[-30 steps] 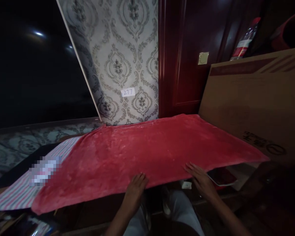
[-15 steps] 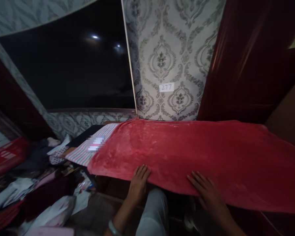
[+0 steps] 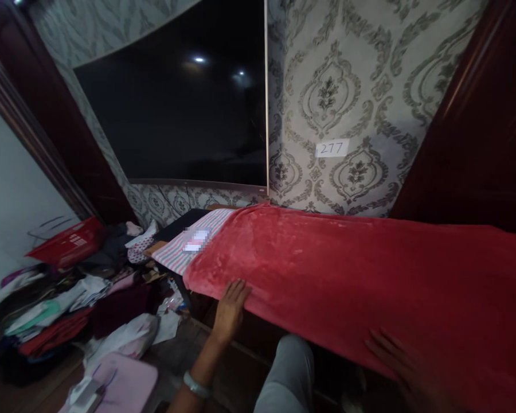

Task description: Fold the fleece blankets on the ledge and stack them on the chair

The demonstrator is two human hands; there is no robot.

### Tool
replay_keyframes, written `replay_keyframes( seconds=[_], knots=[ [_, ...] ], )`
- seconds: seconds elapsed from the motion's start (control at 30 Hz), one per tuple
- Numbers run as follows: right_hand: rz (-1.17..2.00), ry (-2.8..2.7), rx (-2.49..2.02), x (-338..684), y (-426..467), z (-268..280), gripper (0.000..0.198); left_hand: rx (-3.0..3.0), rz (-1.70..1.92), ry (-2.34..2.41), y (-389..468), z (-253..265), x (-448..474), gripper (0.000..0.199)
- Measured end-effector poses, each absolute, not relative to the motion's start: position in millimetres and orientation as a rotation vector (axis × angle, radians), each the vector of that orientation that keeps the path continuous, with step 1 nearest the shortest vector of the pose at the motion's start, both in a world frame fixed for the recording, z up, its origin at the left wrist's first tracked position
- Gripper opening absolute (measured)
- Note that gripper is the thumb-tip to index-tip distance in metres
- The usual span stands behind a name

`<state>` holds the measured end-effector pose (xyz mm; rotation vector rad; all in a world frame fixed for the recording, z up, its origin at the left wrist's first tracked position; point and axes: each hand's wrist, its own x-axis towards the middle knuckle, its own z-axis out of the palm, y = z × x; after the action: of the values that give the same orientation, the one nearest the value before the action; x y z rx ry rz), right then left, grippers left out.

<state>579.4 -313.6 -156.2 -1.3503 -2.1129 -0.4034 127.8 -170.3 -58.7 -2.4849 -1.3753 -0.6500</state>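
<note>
A plush red blanket (image 3: 327, 264) lies spread over a long low table or cabinet, its near edge hanging a little over the front. My left hand (image 3: 231, 307) rests on that near edge toward the left end, fingers stretched out flat; a pale bangle circles the wrist. Farther right, my right hand (image 3: 393, 355) lies on the blanket near the same edge, fingers extended and dim in shadow. Under the blanket's left end a striped cloth (image 3: 172, 258) shows, with a blurred-out item (image 3: 196, 240) on it.
A large dark television (image 3: 176, 109) hangs on the patterned wall, beside a paper label marked 277 (image 3: 332, 148). Heaped clothes (image 3: 69, 298) and a red basket (image 3: 69, 241) cover the floor at left. A pink stool-like object (image 3: 124, 378) stands near my left arm. My knee (image 3: 290, 367) is below the blanket edge.
The view has swung left, bringing more of the clothes and basket in. My left hand has slid left along the blanket's edge; my right hand now sits farther right from it.
</note>
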Motion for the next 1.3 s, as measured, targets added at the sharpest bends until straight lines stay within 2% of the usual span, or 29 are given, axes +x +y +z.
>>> replay_keyframes(
  seconds=[0.13,0.3,0.43,0.53,0.8,0.97,1.03,1.17,1.3],
  knots=[
    [-0.399,-2.139,-1.325,581.4,-314.0,-157.2,0.077,-2.350,-0.626,-1.566,-145.4,-47.8,76.3,0.070],
    [-0.380,-2.094,-1.375,577.7,-319.9,-153.8,0.077,-2.208,-0.604,-1.619,-134.5,-37.3,16.6,0.058],
    [-0.376,-2.116,-1.343,575.4,-324.2,-148.6,0.072,-2.100,-0.635,-1.627,-134.6,-43.0,-7.0,0.048],
    [-0.317,-2.122,-1.309,574.9,-324.4,-142.6,0.067,-2.095,-0.593,-1.686,-136.4,-50.6,-9.4,0.049],
    [0.067,-2.041,-1.458,558.9,-335.9,-95.5,0.044,-2.086,-0.619,-1.921,-132.1,-29.7,-15.2,0.037],
    [0.419,-1.929,-1.588,558.0,-325.0,-40.8,0.041,-2.216,-0.728,-1.812,-110.4,7.4,48.3,0.047],
    [0.337,-1.888,-1.633,566.2,-306.9,-27.7,0.046,-2.371,-0.630,-1.709,-101.2,17.1,92.7,0.052],
    [-0.053,-1.787,-1.950,585.9,-273.3,-34.7,0.058,-2.469,-0.329,-1.790,-90.4,17.5,158.5,0.061],
    [-0.119,-1.751,-2.301,594.6,-269.7,-65.8,0.061,-2.409,-0.049,-1.926,-86.7,4.5,170.2,0.062]
  ],
)
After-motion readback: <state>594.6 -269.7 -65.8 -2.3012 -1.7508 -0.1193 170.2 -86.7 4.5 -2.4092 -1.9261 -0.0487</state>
